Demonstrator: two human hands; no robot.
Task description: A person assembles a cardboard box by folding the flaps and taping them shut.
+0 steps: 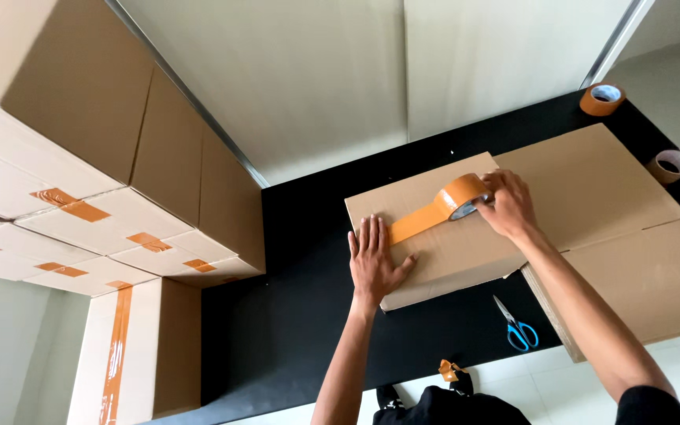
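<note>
A closed cardboard box (466,256) lies on a black table (301,315). My left hand (374,262) presses flat on the box's near end, fingers spread, over the start of an orange tape strip (417,223). My right hand (507,205) grips an orange tape roll (461,197) on the box top, with the strip stretched from it back to the left hand.
Flat cardboard sheets (615,236) lie to the right under the box. Blue-handled scissors (515,324) rest on the table near them. Two more tape rolls (602,98) (670,166) sit at the far right. Taped boxes (80,197) are stacked at the left.
</note>
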